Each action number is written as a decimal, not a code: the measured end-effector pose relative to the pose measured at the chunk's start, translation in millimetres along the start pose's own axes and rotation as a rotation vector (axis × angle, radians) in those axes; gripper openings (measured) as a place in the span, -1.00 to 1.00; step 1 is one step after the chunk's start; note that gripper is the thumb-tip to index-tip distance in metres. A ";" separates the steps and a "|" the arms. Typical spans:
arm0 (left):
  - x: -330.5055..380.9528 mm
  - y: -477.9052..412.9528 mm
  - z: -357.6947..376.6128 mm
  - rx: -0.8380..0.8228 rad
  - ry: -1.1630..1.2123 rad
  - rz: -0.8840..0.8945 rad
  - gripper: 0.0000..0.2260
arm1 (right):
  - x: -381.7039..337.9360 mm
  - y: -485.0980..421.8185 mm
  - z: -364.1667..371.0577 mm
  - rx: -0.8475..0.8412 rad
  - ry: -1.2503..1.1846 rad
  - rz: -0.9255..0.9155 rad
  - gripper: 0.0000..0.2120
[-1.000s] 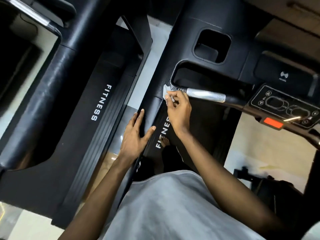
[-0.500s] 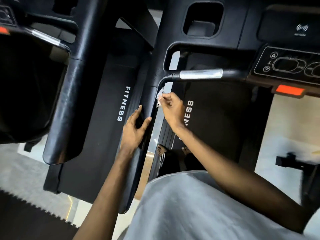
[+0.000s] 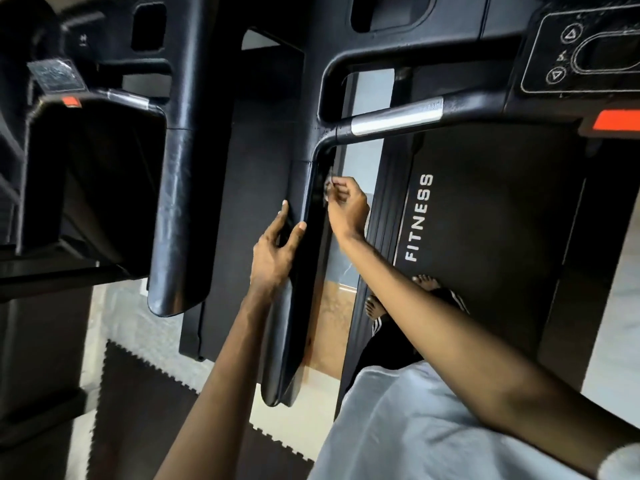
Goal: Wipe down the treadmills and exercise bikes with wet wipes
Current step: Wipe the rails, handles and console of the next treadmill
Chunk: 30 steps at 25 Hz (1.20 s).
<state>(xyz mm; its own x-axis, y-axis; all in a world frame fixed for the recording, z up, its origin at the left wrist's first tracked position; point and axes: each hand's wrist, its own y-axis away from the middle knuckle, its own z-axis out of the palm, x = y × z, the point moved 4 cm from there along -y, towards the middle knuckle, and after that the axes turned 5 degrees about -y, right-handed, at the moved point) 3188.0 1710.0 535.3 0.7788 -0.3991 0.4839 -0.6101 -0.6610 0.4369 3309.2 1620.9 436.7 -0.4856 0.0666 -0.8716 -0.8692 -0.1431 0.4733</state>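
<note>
I stand on a black treadmill whose belt [image 3: 485,216] reads FITNESS. Its left side handrail [image 3: 298,306] runs down from the console. My right hand [image 3: 346,206] pinches a small white wet wipe [image 3: 329,188] against the inner face of that handrail, just below the bend. On the rail's outer side lies my left hand [image 3: 277,251], fingers straight and touching it. A silver sensor grip [image 3: 396,117] sits on the crossbar above. The wipe is mostly hidden by my fingers.
A second treadmill stands to the left with its own handrail [image 3: 176,202] and a dark console [image 3: 93,174]. The control panel [image 3: 581,50] and an orange stop tab [image 3: 616,121] are at the top right. Black interlocking floor mats [image 3: 145,403] lie below left.
My right hand has carried the wipe from the end of the silver grip down round the bend onto the side handrail. My left hand stays on the rail. My view has shifted right.
</note>
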 end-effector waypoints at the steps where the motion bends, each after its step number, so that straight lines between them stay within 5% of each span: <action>1: 0.3 0.3 1.3 0.008 -0.002 -0.006 -0.45 | 7.8 2.6 -1.1 0.002 0.026 0.051 -0.90; 7: -2.2 -0.1 3.1 0.020 0.012 0.005 -0.41 | -4.5 38.2 0.7 -0.076 -0.036 -0.109 -0.95; 12: -6.9 -1.0 7.3 -0.002 0.046 0.020 -0.38 | 8.7 0.8 -1.1 0.002 0.045 0.119 -0.85; 16: -10.7 -2.8 7.5 -0.013 0.051 0.030 -0.39 | -10.6 58.0 1.5 -0.148 -0.044 -0.169 -0.70; 24: -29.2 17.6 -3.7 -0.028 -0.014 0.091 -0.45 | -9.7 49.1 -7.6 -0.049 0.003 -0.199 -0.87; 30: -41.8 35.5 -1.4 -0.045 -0.079 0.173 -0.45 | 3.4 46.5 -5.8 0.033 -0.021 -0.191 -0.82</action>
<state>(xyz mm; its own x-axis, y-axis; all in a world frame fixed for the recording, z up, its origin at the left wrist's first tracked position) 3133.6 1704.1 531.6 0.6698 -0.5539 0.4945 -0.7403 -0.5500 0.3866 3267.7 1608.8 455.0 -0.3135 0.1096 -0.9432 -0.9480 -0.0938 0.3042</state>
